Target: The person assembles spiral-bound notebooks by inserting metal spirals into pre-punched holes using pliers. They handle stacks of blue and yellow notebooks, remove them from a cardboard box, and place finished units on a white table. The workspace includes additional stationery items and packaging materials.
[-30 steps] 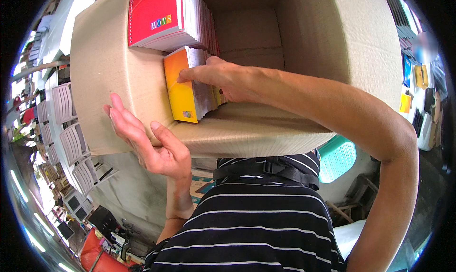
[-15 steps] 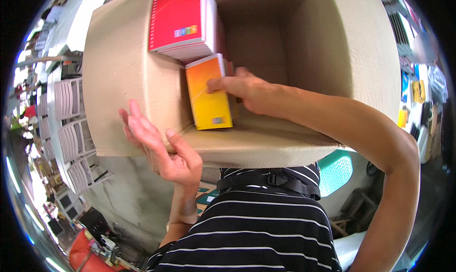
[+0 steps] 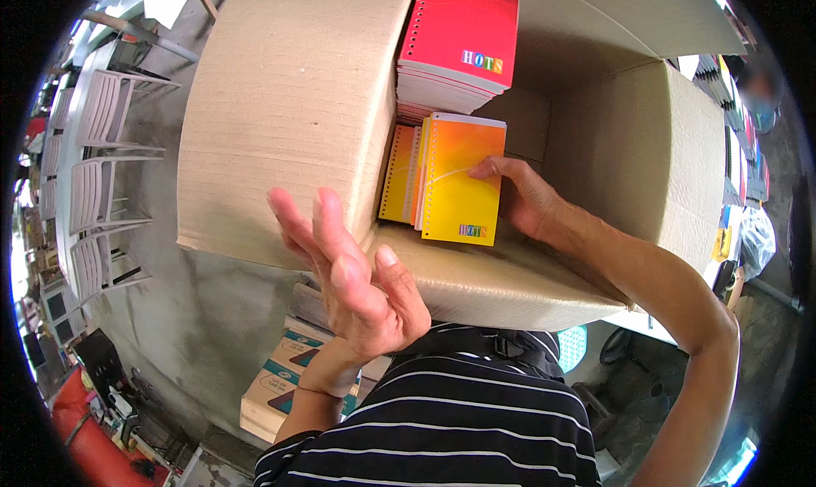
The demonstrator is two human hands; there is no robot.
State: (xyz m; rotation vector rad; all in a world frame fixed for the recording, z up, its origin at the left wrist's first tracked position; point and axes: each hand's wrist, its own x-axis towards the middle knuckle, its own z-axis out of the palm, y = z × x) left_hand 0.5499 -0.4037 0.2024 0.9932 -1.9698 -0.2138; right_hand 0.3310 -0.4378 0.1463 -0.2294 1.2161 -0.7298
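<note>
Yellow-orange notebooks [image 3: 463, 198], one uneven stack, sat inside the carton [image 3: 280, 121] beside red notebooks [image 3: 463, 24], edge-gripped by the right hand [image 3: 529, 200], left hand [image 3: 361, 296] empty, half-open; offset layers, held one-sidedly, could have splayed.

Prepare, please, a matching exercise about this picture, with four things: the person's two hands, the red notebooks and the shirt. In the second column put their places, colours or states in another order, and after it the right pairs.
Column one
1. left hand
2. right hand
3. red notebooks
4. shirt

Column two
A. black with white stripes
B. open, holding nothing
C. stacked inside the cardboard box
D. thumb on the cover of the orange-and-yellow notebooks

Right pairs: 1-B, 2-D, 3-C, 4-A
</note>
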